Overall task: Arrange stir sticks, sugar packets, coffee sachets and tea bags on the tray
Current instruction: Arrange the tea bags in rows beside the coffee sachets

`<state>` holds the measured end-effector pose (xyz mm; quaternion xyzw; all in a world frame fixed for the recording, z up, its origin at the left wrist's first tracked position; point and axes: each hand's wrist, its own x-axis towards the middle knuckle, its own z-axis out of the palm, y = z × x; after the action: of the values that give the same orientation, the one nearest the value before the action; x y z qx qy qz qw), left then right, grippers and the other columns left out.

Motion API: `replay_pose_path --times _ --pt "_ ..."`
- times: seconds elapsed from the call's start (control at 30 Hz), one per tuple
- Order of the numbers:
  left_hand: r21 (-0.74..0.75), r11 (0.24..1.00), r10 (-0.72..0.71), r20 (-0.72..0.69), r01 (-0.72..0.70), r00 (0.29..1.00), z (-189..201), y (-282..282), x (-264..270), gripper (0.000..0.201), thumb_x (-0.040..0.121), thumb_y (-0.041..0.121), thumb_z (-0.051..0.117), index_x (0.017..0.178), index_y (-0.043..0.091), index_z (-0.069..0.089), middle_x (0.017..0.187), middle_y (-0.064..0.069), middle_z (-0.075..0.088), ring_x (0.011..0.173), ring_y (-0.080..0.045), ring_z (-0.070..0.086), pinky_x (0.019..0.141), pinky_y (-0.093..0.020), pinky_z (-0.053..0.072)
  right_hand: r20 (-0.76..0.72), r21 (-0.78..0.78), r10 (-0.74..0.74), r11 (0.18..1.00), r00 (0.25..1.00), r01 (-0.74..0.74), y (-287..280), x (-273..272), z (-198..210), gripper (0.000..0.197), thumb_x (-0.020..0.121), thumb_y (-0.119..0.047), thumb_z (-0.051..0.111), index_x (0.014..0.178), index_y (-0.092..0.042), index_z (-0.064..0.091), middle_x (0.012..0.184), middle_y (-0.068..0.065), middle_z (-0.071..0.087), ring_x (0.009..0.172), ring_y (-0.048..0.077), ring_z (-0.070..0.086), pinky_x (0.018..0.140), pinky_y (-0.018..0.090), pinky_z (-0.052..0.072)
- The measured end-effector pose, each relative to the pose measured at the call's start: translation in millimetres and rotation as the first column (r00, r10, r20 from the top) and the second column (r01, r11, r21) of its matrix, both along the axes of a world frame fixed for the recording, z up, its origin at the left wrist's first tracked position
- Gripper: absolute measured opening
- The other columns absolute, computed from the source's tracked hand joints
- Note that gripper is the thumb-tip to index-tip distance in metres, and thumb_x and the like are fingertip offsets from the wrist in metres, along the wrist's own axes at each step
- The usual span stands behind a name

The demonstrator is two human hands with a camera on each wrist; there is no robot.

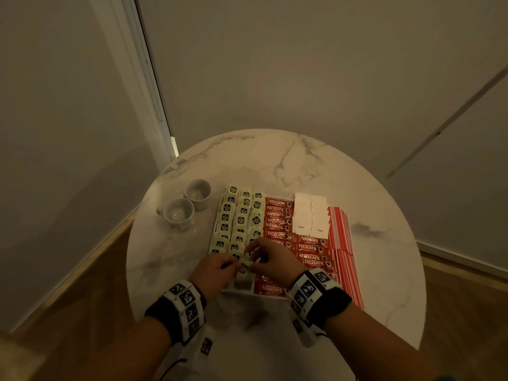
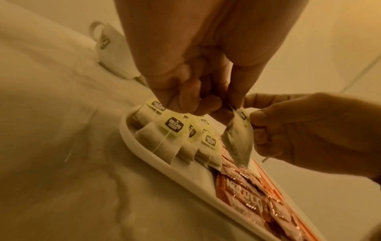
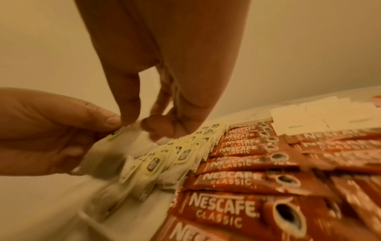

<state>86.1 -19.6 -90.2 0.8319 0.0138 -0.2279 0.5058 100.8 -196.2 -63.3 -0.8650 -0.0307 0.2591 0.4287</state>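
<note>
While both hands meet over the near-left corner of the tray, the left hand [image 1: 213, 272] pinches the top of a single tea bag [image 2: 239, 138] between thumb and forefinger, its other fingers [image 2: 185, 96] curled under, and the right hand [image 1: 270, 259] pinches the same tea bag from the opposite side with its fingers [image 2: 257, 116] bent around the paper tag. That bag hangs clear of the tray, its lower end pointing down toward the seam where tea bags meet coffee sachets. Beneath the hands, the white tray [image 2: 164, 172] holds rows of tea bags [image 1: 239, 218] with black-and-pale tags, overlapped like shingles along its left side. Just beside them, to the right, lie red Nescafé Classic coffee sachets [image 1: 279, 215], stacked in a column, with more of them [image 1: 312, 253] spread across the near right part. White sugar packets [image 1: 310, 214] sit at the far right of the tray, overlapping the sachets' far end. Red-and-white striped stir sticks [image 1: 341, 229] run lengthwise along the right edge, some reaching past the near end of the tray. Two white cups [image 1: 188, 204] stand touching each other on the round marble tabletop [image 1: 275, 160], left of the tray's far corner. Black bands with printed marker squares wrap both wrists.
</note>
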Motion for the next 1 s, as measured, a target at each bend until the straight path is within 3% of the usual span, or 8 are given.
replay_pose_path --times 0.13,0.23,0.43,0.53,0.63,0.8,0.93,1.0 --pt "-0.077 0.985 0.157 0.032 -0.154 0.987 2.2 2.3 -1.7 0.018 0.093 0.018 0.058 0.079 0.014 0.068 0.07 0.0 0.063 0.066 -0.011 0.057 0.06 -0.016 0.047 0.215 -0.038 -0.144 0.987 0.966 0.156 6.0 -12.7 -2.9 0.016 0.081 -0.025 0.071 0.078 -0.026 0.056 0.093 -0.008 0.054 0.079 0.004 0.051 0.071 0.017 0.045" --pt "-0.126 0.971 0.207 0.025 -0.202 0.978 5.2 -0.8 -2.2 0.016 0.093 0.017 0.057 0.082 0.012 0.067 0.071 -0.001 0.063 0.065 -0.011 0.057 0.055 -0.014 0.046 0.188 -0.04 -0.137 0.988 0.972 0.147 13.5 -18.7 -6.6 0.018 0.075 -0.033 0.074 0.062 -0.033 0.06 0.088 -0.008 0.05 0.079 0.003 0.046 0.075 0.02 0.041" --pt "-0.201 0.953 0.226 -0.033 -0.228 0.973 6.8 -1.0 -1.9 0.015 0.093 0.013 0.057 0.081 0.016 0.065 0.076 -0.006 0.064 0.068 -0.016 0.058 0.063 -0.025 0.051 0.13 0.064 -0.195 0.98 0.972 0.188 19.3 -23.0 -2.6 0.016 0.08 -0.024 0.074 0.068 -0.013 0.072 0.075 -0.003 0.06 0.068 -0.001 0.053 0.065 0.008 0.039" --pt "-0.19 0.946 0.272 0.018 -0.264 0.962 7.5 0.8 -0.9 0.013 0.09 0.012 0.061 0.079 0.017 0.065 0.076 -0.004 0.066 0.071 -0.017 0.062 0.07 -0.031 0.055 0.19 0.029 -0.227 0.974 0.955 0.226 21.3 -24.1 -4.3 0.021 0.079 -0.027 0.075 0.063 -0.022 0.062 0.076 -0.007 0.056 0.072 0.002 0.051 0.07 0.016 0.042" --pt "-0.194 0.941 0.286 0.023 -0.277 0.958 6.0 0.6 -0.1 0.008 0.088 0.014 0.064 0.081 0.016 0.066 0.082 -0.009 0.07 0.078 -0.024 0.066 0.076 -0.039 0.058 0.332 -0.103 -0.15 0.976 0.931 0.194 23.8 -24.3 -10.0 0.021 0.08 -0.031 0.073 0.068 -0.025 0.057 0.081 -0.013 0.045 0.073 0.001 0.044 0.066 0.013 0.034" --pt "-0.295 0.909 0.285 -0.072 -0.293 0.956 6.9 -6.7 -2.8 0.003 0.089 0.011 0.063 0.091 0.01 0.065 0.092 -0.008 0.068 0.082 -0.022 0.071 0.078 -0.046 0.058 0.43 -0.096 -0.046 0.991 0.902 0.096 24.3 -27.8 -8.7 0.015 0.087 -0.03 0.066 0.084 -0.016 0.069 0.086 -0.012 0.044 0.077 0.003 0.045 0.068 0.01 0.036" --pt "-0.271 0.941 0.202 -0.028 -0.202 0.979 6.2 -6.1 -5.1 0.007 0.087 0.011 0.064 0.093 0.013 0.065 0.096 -0.006 0.067 0.086 -0.024 0.069 0.08 -0.043 0.058 0.324 0.035 -0.245 0.968 0.914 0.247 17.4 -24.9 -4.7 0.017 0.087 -0.019 0.066 0.097 -0.024 0.054 0.101 -0.012 0.049 0.079 0.005 0.056 0.061 0.014 0.05" --pt "-0.234 0.966 0.115 0.002 -0.112 0.993 4.5 -5.0 -6.9 0.009 0.087 0.011 0.064 0.094 0.016 0.065 0.095 -0.004 0.068 0.084 -0.02 0.069 0.079 -0.04 0.058 0.231 0.045 -0.2 0.98 0.952 0.195 12.7 -21.1 -4.3 0.024 0.088 -0.017 0.066 0.108 -0.026 0.056 0.103 -0.015 0.055 0.08 0.002 0.058 0.062 0.013 0.05"
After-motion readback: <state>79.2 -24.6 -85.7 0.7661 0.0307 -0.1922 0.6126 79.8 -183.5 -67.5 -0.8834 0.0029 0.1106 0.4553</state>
